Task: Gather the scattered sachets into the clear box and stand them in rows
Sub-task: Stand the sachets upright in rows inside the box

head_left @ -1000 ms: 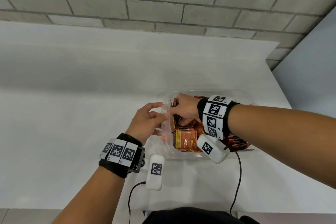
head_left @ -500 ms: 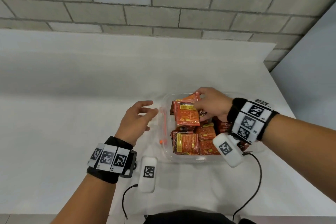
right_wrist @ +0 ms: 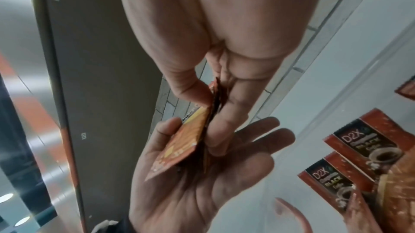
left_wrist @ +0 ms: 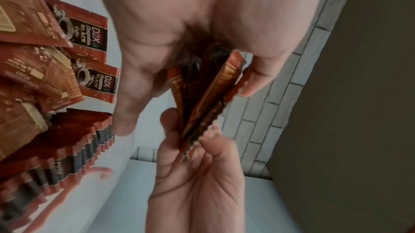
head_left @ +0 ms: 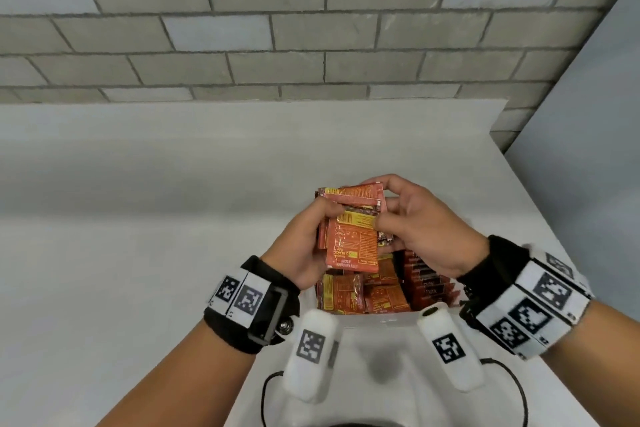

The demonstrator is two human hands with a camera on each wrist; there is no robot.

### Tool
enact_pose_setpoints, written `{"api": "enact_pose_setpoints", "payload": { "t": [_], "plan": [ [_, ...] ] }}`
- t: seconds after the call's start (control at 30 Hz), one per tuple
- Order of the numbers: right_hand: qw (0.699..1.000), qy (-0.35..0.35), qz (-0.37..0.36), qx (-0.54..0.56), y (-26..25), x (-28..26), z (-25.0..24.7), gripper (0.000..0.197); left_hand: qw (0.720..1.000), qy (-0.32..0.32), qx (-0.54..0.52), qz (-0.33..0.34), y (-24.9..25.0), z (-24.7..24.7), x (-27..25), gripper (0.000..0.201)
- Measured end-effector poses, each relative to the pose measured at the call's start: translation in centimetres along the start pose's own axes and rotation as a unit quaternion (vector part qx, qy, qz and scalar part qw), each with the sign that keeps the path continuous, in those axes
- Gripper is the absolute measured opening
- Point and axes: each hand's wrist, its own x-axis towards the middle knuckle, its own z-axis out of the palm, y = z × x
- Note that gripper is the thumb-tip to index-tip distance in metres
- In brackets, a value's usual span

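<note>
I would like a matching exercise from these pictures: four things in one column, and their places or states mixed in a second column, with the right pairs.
Things:
1. left hand
2. right hand
3. bundle of sachets
4. clear box

States:
A. stands on the white table, with sachets inside
B. held above the box by both hands
C. grips the bundle's left side
D. pinches the bundle's right edge

Pairs: 1-C, 2-D, 3-B, 4-A

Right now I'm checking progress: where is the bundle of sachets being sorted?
In the head view the bundle of sachets is held between the left hand and right hand, above the clear box.
</note>
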Motion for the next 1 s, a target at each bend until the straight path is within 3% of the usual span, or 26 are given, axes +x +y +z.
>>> {"api": "enact_pose_setpoints", "payload": {
  "t": [0.13, 0.23, 0.4, 0.5, 0.57, 0.63, 0.7, 0.87, 1.0],
  "plan": [
    [1.0, 0.017, -0.007, -0.025, 0.7, -0.1, -0.3, 0.033, 0.999, -0.007, -0.036, -0.032, -1.0, 0.4, 0.6, 0.035],
    [0.998, 0.015, -0.008, -0.06, 1.0, -0.3, -0.4, 0.039, 0.993, -0.05, -0.088, -0.052, -1.7, 0.4, 0.5, 0.027],
    [0.99, 0.024, -0.01, -0.135, 1.5, -0.8, -0.7, 0.045, 0.991, -0.056, -0.101, -0.069, -2.4, 0.9, 0.1, 0.032],
    [0.976, 0.067, -0.004, -0.208, 1.4, -1.5, -0.9, 0.072, 0.994, -0.025, -0.097, -0.038, -2.8, 0.8, 0.3, 0.04],
    [0.968, 0.064, 0.002, -0.241, 1.8, -1.9, -0.6, 0.092, 0.994, -0.014, -0.104, -0.017, -2.9, 0.8, 0.5, 0.034],
    [0.974, 0.073, 0.008, -0.216, 2.7, -1.9, -0.6, 0.098, 0.995, -0.022, -0.1, -0.006, -3.0, 0.7, 0.5, 0.035],
    [0.984, 0.093, 0.02, -0.15, 3.3, -1.8, -0.7, 0.088, 0.995, -0.026, -0.1, -0.007, -3.1, 0.8, 0.4, 0.043],
    [0.989, 0.141, 0.034, -0.03, 3.9, -1.8, -1.3, 0.044, 0.992, 0.002, -0.121, -0.017, -2.8, 1.2, 0.3, 0.04],
    [0.984, 0.172, 0.04, -0.018, 3.9, -2.1, -2.4, 0.035, 0.994, 0.039, -0.105, 0.004, -3.1, 0.9, 0.5, 0.029]
  ]
}}
